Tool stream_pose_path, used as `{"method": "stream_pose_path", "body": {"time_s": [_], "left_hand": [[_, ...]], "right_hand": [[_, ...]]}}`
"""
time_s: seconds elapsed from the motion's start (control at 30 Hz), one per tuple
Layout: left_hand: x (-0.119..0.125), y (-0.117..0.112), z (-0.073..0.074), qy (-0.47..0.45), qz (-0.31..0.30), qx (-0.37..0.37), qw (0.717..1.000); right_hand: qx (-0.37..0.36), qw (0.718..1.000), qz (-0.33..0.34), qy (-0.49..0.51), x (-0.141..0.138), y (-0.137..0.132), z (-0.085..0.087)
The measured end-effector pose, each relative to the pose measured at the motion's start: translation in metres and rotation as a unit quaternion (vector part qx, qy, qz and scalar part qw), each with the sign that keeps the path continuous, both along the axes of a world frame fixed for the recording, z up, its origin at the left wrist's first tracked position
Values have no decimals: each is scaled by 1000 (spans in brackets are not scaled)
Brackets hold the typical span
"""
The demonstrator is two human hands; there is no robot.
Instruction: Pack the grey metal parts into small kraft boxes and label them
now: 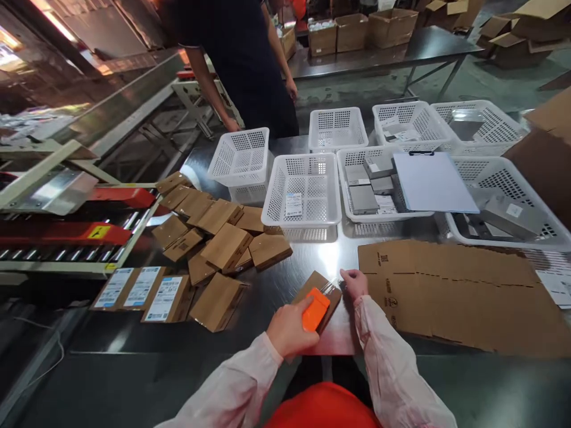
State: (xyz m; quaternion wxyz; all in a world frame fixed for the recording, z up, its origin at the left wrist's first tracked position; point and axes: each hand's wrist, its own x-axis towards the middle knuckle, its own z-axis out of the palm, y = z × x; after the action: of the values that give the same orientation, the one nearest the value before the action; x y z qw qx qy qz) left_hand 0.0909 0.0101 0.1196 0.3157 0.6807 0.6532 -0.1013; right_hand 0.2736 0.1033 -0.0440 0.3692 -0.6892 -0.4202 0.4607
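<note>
Small carton (308,287) at the table's near edge, with the orange tool over it.
The left hand (291,330), at the carton's seven-to-eight o'clock, is wrapped around the orange tool (316,310); the right hand (355,284), at two, has curled fingers beside a clear shiny strip (331,287), though whether they pinch it I cannot tell. Best practice, I'd judge: keep the strip taut and flat, the tool square to the carton, fingertips clear of its edge. Farther out lie piled cartons (225,245) at ten, a white basket (303,224) at twelve, flattened cardboard (450,291) at three.
</note>
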Motion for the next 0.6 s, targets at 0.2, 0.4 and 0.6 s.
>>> {"method": "stream_pose_path", "body": {"time_s": [0.2, 0.4, 0.6], "left_hand": [[-2, -8, -3, 9, 21, -8, 1000], [-2, -7, -4, 16, 28, -8, 999], [11, 24, 0, 35, 21, -39, 998]], "right_hand": [[12, 999, 36, 15, 7, 12, -2], [-44, 991, 103, -73, -7, 11, -6], [-85, 951, 174, -241, 2, 19, 12]]}}
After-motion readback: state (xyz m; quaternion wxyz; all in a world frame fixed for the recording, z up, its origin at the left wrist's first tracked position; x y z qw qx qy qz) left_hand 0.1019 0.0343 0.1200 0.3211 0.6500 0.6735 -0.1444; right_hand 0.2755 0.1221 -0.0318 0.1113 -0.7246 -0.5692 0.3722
